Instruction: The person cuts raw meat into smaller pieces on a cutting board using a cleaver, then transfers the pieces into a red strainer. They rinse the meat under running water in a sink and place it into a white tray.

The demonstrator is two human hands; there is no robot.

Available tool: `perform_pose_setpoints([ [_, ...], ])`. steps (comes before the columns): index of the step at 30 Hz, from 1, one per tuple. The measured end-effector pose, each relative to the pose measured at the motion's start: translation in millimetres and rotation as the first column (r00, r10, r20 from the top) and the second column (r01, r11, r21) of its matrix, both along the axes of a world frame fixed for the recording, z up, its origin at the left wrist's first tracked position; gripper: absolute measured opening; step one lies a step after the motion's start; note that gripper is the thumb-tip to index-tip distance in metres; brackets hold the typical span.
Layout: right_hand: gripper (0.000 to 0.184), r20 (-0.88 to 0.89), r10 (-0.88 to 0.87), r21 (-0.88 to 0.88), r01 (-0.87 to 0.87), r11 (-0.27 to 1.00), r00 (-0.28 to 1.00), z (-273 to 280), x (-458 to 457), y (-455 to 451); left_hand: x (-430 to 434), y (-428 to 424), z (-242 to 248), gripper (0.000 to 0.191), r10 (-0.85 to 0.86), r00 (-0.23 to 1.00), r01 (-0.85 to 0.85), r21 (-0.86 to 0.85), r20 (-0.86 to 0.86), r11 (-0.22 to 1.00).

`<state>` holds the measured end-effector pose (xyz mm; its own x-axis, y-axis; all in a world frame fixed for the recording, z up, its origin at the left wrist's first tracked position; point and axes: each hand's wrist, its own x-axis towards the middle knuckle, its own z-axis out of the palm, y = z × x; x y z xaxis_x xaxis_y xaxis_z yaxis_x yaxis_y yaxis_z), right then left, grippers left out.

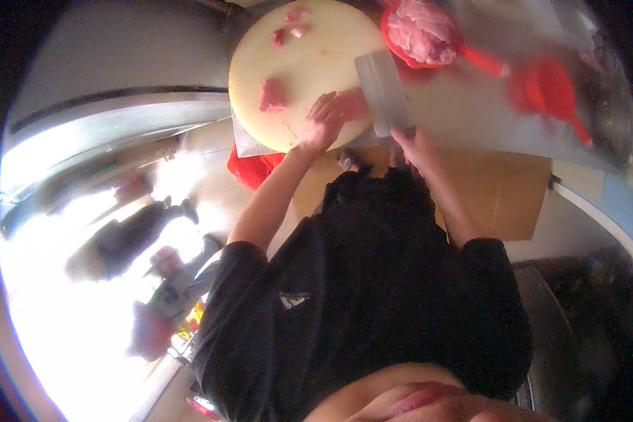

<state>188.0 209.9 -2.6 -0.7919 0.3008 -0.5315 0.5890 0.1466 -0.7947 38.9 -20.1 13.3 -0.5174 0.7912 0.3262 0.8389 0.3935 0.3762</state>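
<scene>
A piece of raw meat [354,104] lies near the front right of a round, pale cutting board [311,63]. My left hand [322,124] holds its left end down with the fingers. In my right hand [414,145] is the handle of a broad cleaver [382,95]. The blade is blurred and stands at the right end of the meat; whether it touches cannot be told. Another chunk of raw meat [272,96] rests on the board to the left of my left hand. Several small meat scraps [295,24] lie towards the back of the board.
A red plastic container [387,39] of raw meat [424,31] stands right of the board. Farther right is a blurred red container with a handle [551,89]. A red bag [253,166] shows below the board's left edge. Two people [132,237] appear in glare at left.
</scene>
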Motion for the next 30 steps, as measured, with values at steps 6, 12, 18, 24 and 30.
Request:
perform_pose_setpoints([
  [6,0.053,0.093,-0.068,-0.085,0.076,0.993,0.993,-8.3,-27.3,-19.2,-12.3,5.3,-16.0,0.037,-0.109,0.993,0.106,0.068,0.042,0.992],
  [12,0.05,0.045,-0.029,0.126,0.023,0.992,0.999,-23.3,-30.9,-21.8,-15.1,8.2,-10.7,0.034,-0.14,0.99,0.137,0.093,0.03,0.986],
  [18,0.052,-0.078,-0.003,0.009,0.004,1.0,0.997,-17.3,-11.4,-25.6,-16.2,15.2,-12.6,0.028,-0.188,0.981,0.187,0.02,0.041,0.982],
  [24,0.068,-0.001,0.108,0.134,-0.107,0.985,0.994,-27.1,28.3,-22.4,-6.7,6.0,11.5,0.022,-0.028,0.997,0.0,0.347,0.077,0.938],
  [30,0.072,0.028,0.042,0.16,-0.046,0.986,0.999,-45.4,25.4,-16.6,-21.8,-19.3,44.3,0.024,0.177,0.937,-0.277,0.33,0.301,0.902],
])
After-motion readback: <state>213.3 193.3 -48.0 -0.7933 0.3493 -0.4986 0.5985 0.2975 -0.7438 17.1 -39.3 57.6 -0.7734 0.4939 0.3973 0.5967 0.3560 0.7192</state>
